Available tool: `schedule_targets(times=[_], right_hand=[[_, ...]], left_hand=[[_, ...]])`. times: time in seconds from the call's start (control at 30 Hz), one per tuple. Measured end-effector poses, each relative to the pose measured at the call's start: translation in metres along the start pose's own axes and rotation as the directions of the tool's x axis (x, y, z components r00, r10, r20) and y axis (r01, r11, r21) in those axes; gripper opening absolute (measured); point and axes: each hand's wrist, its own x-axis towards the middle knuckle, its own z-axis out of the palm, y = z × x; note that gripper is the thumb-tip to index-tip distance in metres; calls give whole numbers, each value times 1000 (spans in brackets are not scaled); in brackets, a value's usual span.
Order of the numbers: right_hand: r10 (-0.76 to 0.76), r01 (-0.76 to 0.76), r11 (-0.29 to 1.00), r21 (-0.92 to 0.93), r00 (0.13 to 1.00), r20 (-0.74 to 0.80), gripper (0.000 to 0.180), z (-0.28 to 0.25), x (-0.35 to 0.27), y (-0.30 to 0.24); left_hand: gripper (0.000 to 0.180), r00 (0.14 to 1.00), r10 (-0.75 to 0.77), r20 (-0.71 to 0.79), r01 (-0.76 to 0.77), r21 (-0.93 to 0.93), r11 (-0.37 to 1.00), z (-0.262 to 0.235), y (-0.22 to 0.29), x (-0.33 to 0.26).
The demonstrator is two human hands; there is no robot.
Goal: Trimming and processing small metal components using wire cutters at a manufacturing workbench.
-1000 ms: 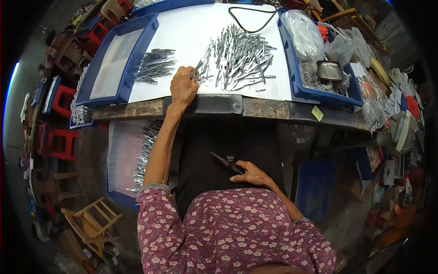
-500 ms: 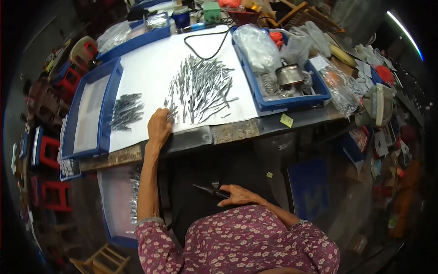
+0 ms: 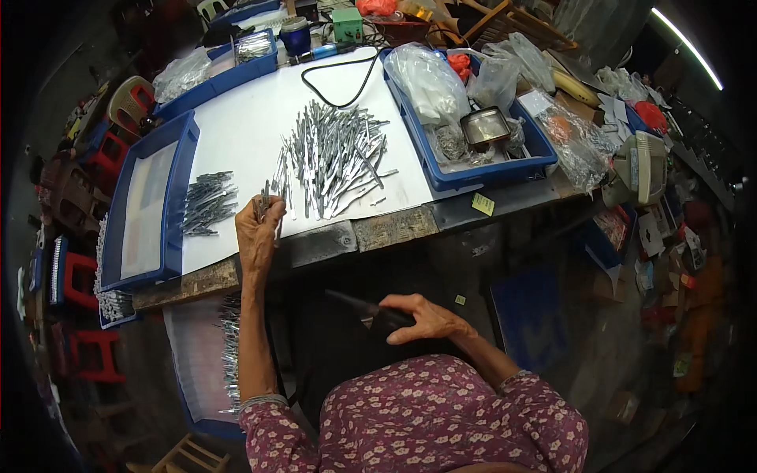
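Several thin grey metal strips are gripped upright in my left hand (image 3: pixel 259 225), over the table's front edge. Just beyond it on white paper lies a big heap of similar strips (image 3: pixel 335 162); a smaller, neater bunch (image 3: pixel 209 203) sits to the left. Low over my dark lap, my right hand (image 3: pixel 426 318) has its fingers round a dark tool (image 3: pixel 355 304) with a narrow tapered tip pointing left. The tool is blurred and partly covered by the fingers, so its exact kind is unclear.
A shallow blue tray (image 3: pixel 188 158) stands at the table's left. On the right, a blue bin (image 3: pixel 493 175) holds plastic bags and a metal tin (image 3: pixel 485 126). A black cable loop (image 3: pixel 339 104) lies behind the heap. Below the table's left part is another tray (image 3: pixel 193 386) with strips.
My left hand has drawn back from the heap's left edge toward me, with strips now showing in its fingers. My right hand has risen slightly with the dark tool. The whole view has shifted a little.
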Motion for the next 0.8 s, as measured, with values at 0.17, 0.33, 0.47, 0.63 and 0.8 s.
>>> schedule_targets(times=[0.17,0.33,0.47,0.63,0.8], right_hand=[[-134,116,990,-85,956,-259,53,-6,6,-35],[-428,169,860,-482,753,-500,50,0,22,-37],[-567,172,733,-659,689,-451,46,1,31,-31],[-653,95,610,-787,622,-431,47,6,35,-28],[-689,80,547,-833,608,-394,45,6,35,-22]], left_hand=[[12,976,-208,64,214,-459,862,10,19,-24],[12,893,-331,304,443,-719,535,26,22,-44],[13,877,-332,348,467,-781,415,36,18,-52],[12,862,-307,403,494,-802,335,37,17,-59],[8,863,-351,365,472,-831,296,41,15,-64]])
